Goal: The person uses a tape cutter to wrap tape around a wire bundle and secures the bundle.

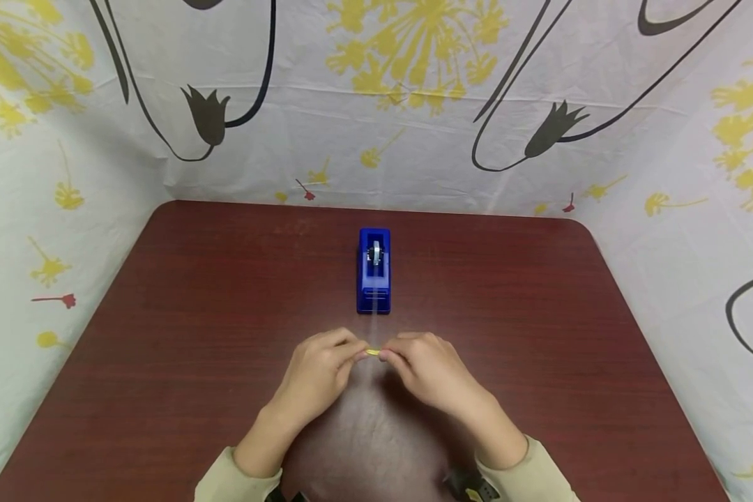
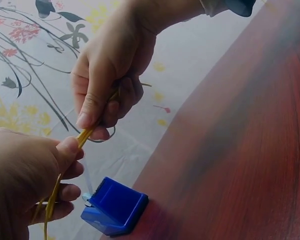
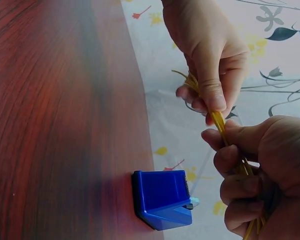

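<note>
A bundle of thin yellow strands (image 1: 374,352) is stretched between the two hands over the middle of the table. The left hand (image 1: 320,373) pinches it from one side with thumb and fingers. From the other side the right hand (image 1: 429,373) pinches it, fingertips close to the left hand's. Between the thumbs, the short stretch of yellow strands (image 2: 84,136) shows in the left wrist view. Loose strand ends (image 3: 177,73) stick out past the left hand in the right wrist view. Just beyond the hands stands a blue tape dispenser (image 1: 374,296), touched by neither hand.
The dark red wooden table (image 1: 238,279) has rounded far corners. A white sheet (image 1: 288,160) with yellow, grey and red flower prints hangs behind it and at both sides. Inside the dispenser sits a small tape roll (image 1: 376,252).
</note>
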{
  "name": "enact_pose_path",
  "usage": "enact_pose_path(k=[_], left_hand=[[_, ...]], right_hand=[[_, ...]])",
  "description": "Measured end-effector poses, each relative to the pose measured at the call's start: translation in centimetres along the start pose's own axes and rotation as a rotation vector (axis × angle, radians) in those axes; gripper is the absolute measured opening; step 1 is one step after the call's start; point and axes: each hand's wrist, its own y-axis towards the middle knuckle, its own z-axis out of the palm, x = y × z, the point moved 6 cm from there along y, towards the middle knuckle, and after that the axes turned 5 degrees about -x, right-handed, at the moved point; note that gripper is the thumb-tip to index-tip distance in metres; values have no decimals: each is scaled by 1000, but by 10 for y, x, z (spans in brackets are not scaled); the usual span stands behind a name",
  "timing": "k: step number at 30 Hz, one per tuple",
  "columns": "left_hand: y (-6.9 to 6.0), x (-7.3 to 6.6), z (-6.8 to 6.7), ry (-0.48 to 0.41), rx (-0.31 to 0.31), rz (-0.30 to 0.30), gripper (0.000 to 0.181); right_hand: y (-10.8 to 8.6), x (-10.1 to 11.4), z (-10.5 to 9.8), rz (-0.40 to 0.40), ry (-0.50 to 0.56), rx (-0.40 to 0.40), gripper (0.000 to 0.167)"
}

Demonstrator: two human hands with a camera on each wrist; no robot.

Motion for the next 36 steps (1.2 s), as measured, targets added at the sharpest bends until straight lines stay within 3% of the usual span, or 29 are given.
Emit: enact_pose_path(k=[4, 11, 17, 21, 27, 36], left_hand=[[1, 1, 0, -26, 43, -27, 5], [3, 7, 3, -86, 186, -131, 12], [6, 8, 3, -103, 252, -141, 14], [7, 10, 3, -102, 228, -157, 11], [6, 11, 2, -94, 131, -173, 6], [3, 8, 1, -79, -33, -52, 5]], right_hand=[[0, -1, 1, -9, 34, -15, 11], [-1, -1, 1, -55, 30, -70, 9], [-3, 2, 0, -117, -33, -122, 8], [-3, 5, 0, -154, -71, -154, 8], [-3, 6, 0, -190, -101, -187, 6], [-1, 6, 1, -202, -107, -194, 6]])
